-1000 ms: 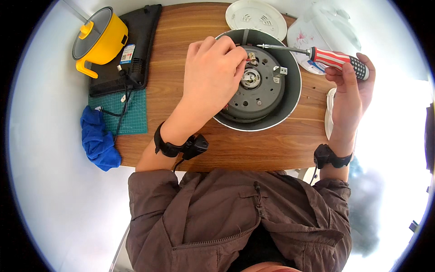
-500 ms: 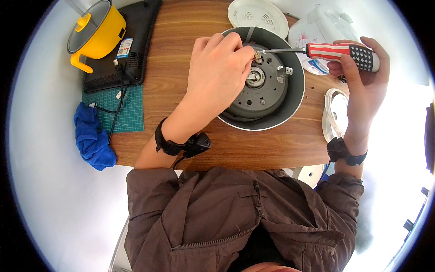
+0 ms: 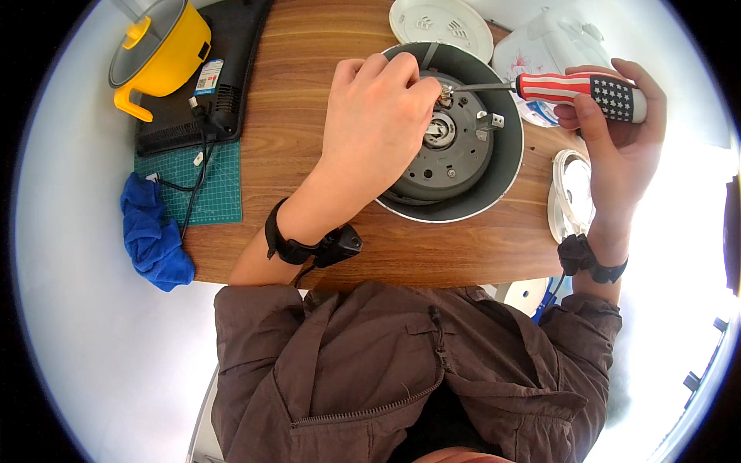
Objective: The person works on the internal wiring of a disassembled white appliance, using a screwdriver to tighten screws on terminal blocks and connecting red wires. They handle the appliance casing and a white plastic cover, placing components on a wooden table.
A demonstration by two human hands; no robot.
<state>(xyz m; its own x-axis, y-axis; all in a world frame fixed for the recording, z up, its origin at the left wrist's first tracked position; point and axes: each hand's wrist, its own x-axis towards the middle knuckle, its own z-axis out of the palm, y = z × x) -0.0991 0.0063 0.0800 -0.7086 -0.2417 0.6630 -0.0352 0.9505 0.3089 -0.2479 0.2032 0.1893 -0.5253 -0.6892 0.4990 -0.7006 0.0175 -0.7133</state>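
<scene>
A screwdriver (image 3: 575, 90) with a red-and-white striped, star-patterned handle lies across my right hand (image 3: 627, 147), whose fingers and thumb close round the handle. Its shaft points left over the rim of a round grey metal housing (image 3: 512, 174). At the shaft's tip is a small metal fitting (image 3: 445, 96) on the dark grey disc (image 3: 463, 160) inside the housing. My left hand (image 3: 378, 123) reaches over the housing's left side, fingers bent and pinched beside that fitting. Its fingertips are hidden, so what they grip cannot be made out.
A white vented cover (image 3: 440, 23) lies behind the housing, with a white flowered appliance shell (image 3: 548, 46) at back right. A white ring-shaped part (image 3: 573, 193) sits right. On the left are a yellow pot (image 3: 166, 58), black panel (image 3: 166, 119), green mat (image 3: 220, 197) and blue cloth (image 3: 154, 239).
The view has shifted slightly. The screwdriver has moved a little to the left relative to the housing. My left hand stays pinched beside the metal fitting.
</scene>
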